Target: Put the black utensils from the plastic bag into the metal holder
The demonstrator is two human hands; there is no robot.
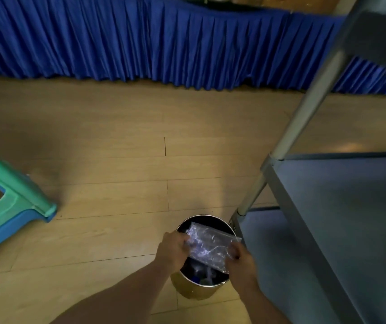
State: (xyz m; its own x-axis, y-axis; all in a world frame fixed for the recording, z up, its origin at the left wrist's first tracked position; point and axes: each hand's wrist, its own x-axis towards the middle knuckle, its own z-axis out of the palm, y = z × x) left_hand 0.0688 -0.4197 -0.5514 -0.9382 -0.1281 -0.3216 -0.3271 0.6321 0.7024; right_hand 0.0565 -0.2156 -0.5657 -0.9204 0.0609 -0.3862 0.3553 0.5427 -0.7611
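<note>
Both hands (207,253) gripping plastic bag (210,247) — over metal holder (194,288)

Banquet or event hall: pleated blue table skirt (140,43), steel cart (341,206).

A light wooden plank floor (117,169) carries everything here. A round metal holder (196,289) stands on it near the bottom centre, just beside the grey shelf rack's (341,206) leg on the right. At the left stands a green and blue plastic stool (12,206). A pleated blue skirt (140,43) reaches the floor along the far side.
</note>
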